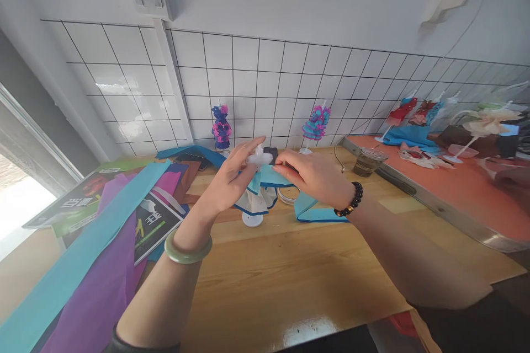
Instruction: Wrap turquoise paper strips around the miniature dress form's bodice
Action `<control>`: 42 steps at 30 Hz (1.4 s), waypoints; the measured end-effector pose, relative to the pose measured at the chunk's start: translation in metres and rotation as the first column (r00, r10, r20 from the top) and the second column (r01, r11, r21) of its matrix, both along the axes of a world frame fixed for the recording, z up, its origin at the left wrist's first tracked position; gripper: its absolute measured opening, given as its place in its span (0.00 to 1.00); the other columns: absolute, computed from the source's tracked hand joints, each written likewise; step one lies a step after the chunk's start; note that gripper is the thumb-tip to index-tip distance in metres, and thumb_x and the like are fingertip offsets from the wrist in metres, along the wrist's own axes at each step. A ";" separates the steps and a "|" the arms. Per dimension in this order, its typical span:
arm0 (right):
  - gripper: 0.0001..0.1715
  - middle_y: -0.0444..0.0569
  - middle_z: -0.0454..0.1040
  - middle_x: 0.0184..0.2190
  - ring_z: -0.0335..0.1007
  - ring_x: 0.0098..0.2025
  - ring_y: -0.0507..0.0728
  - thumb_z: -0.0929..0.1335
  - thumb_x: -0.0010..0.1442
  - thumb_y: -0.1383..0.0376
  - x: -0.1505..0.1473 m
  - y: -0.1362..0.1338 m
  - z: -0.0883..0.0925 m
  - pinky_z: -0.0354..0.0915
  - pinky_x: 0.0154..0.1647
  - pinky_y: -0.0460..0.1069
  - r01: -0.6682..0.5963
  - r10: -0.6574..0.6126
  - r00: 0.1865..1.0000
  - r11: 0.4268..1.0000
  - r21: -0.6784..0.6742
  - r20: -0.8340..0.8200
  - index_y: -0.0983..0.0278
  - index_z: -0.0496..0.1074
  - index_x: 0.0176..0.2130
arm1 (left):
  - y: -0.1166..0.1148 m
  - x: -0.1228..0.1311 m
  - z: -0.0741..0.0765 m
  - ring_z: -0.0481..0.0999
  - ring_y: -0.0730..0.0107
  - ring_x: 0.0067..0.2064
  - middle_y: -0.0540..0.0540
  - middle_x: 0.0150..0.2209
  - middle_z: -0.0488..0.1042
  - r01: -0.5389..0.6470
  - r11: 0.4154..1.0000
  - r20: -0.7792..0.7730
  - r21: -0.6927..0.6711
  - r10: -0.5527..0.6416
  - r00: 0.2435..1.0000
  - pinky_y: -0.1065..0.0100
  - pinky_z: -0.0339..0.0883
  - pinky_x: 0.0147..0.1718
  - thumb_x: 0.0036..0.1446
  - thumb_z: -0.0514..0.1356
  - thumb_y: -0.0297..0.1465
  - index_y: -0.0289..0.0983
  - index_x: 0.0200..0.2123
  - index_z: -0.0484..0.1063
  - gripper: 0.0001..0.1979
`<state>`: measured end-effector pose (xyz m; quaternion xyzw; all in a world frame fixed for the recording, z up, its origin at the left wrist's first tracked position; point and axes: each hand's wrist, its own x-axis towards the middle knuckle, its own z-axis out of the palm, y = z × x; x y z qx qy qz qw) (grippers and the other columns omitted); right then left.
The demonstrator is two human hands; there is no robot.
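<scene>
A small white mannequin [260, 158] stands on a round white base [252, 219] in the middle of the table. Around its lower part hangs a cream skirt with dark blue edging [265, 201]. My left hand [234, 171] steadies the mannequin from the left, its fingers along the upper body and the thumb at the waist. With thumb and fingertips, my right hand [308, 171] pinches a light blue crepe-paper strip [276, 177] with a darker blue edge at the waist. The rest of this strip trails in a fold onto the table below my right wrist.
Purple and light blue paper sheets [97, 270] lie over magazines [155, 223] at the left. Two dressed mannequins [222, 128] stand by the tiled wall. A brown cup [368, 161] sits beside an orange board [451, 193] bearing more dressed mannequins. A ring-shaped tape roll [289, 195] lies behind the strip.
</scene>
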<state>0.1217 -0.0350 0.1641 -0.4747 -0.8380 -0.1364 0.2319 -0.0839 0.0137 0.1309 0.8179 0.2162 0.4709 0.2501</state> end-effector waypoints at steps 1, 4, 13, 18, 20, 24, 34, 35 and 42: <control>0.16 0.40 0.66 0.20 0.56 0.20 0.49 0.58 0.68 0.57 0.000 -0.001 0.000 0.47 0.22 0.45 -0.001 0.001 1.000 1.000 -0.006 0.001 0.62 0.67 0.38 | 0.000 0.000 0.000 0.64 0.63 0.54 0.45 0.57 0.64 -0.005 1.000 -0.004 0.001 0.005 1.000 0.59 0.63 0.53 0.63 0.48 0.29 0.48 0.62 0.57 0.24; 0.15 0.40 0.66 0.20 0.56 0.20 0.49 0.58 0.68 0.57 -0.001 -0.001 0.001 0.47 0.22 0.45 0.000 0.000 1.000 1.000 -0.028 -0.004 0.62 0.67 0.38 | 0.000 -0.001 0.000 0.63 0.63 0.54 0.46 0.57 0.64 -0.010 1.000 -0.010 -0.004 0.010 1.000 0.58 0.60 0.55 0.62 0.47 0.26 0.48 0.62 0.57 0.25; 0.15 0.41 0.67 0.21 0.57 0.21 0.50 0.58 0.68 0.57 -0.003 0.003 0.003 0.48 0.23 0.46 -0.013 0.013 1.000 0.999 -0.049 -0.008 0.62 0.67 0.39 | 0.002 0.000 -0.002 0.63 0.63 0.54 0.46 0.58 0.63 0.001 1.000 -0.012 -0.012 -0.001 1.000 0.62 0.63 0.50 0.60 0.49 0.25 0.48 0.62 0.56 0.27; 0.15 0.41 0.67 0.21 0.59 0.22 0.50 0.58 0.67 0.57 -0.002 0.004 0.003 0.48 0.23 0.46 -0.011 0.011 1.000 1.000 -0.028 0.009 0.62 0.67 0.40 | 0.003 0.000 -0.002 0.64 0.63 0.53 0.45 0.57 0.63 0.010 1.000 -0.002 0.014 -0.010 1.000 0.60 0.63 0.51 0.60 0.49 0.24 0.48 0.62 0.56 0.28; 0.15 0.41 0.67 0.21 0.59 0.22 0.50 0.58 0.67 0.57 -0.001 0.004 0.003 0.48 0.23 0.46 -0.001 0.002 1.000 1.000 -0.017 0.014 0.62 0.68 0.40 | 0.002 0.000 -0.002 0.64 0.63 0.53 0.45 0.57 0.63 0.012 1.000 -0.003 0.014 -0.012 1.000 0.59 0.64 0.51 0.59 0.49 0.24 0.48 0.62 0.57 0.28; 0.15 0.41 0.67 0.21 0.60 0.22 0.50 0.58 0.67 0.57 0.000 0.003 0.003 0.49 0.23 0.46 -0.004 0.004 1.000 1.000 -0.031 0.012 0.62 0.67 0.40 | 0.002 -0.001 -0.002 0.64 0.63 0.52 0.45 0.57 0.63 0.008 1.000 -0.010 -0.003 -0.008 1.000 0.59 0.64 0.50 0.58 0.48 0.22 0.48 0.62 0.57 0.30; 0.16 0.41 0.67 0.21 0.58 0.21 0.50 0.57 0.68 0.56 -0.002 0.003 0.003 0.49 0.24 0.46 -0.030 0.031 0.999 0.999 -0.043 0.013 0.62 0.66 0.39 | 0.005 0.000 -0.005 0.64 0.64 0.53 0.46 0.56 0.64 0.023 1.000 0.005 0.010 -0.023 1.000 0.60 0.63 0.50 0.57 0.48 0.21 0.49 0.62 0.56 0.30; 0.16 0.41 0.67 0.21 0.58 0.21 0.50 0.57 0.68 0.56 -0.002 0.003 0.003 0.49 0.24 0.46 -0.030 0.031 0.999 0.999 -0.043 0.010 0.62 0.66 0.39 | 0.005 0.000 -0.005 0.64 0.63 0.53 0.46 0.56 0.64 0.022 1.000 0.005 0.012 -0.022 1.000 0.61 0.64 0.50 0.57 0.48 0.22 0.49 0.62 0.56 0.30; 0.15 0.41 0.67 0.22 0.57 0.21 0.50 0.58 0.67 0.56 -0.003 0.007 0.003 0.48 0.23 0.46 -0.019 0.019 1.000 0.999 -0.038 0.021 0.62 0.67 0.40 | 0.003 0.000 -0.003 0.64 0.63 0.53 0.46 0.57 0.63 0.002 1.000 -0.014 0.002 -0.002 1.000 0.61 0.65 0.48 0.58 0.48 0.22 0.50 0.62 0.56 0.30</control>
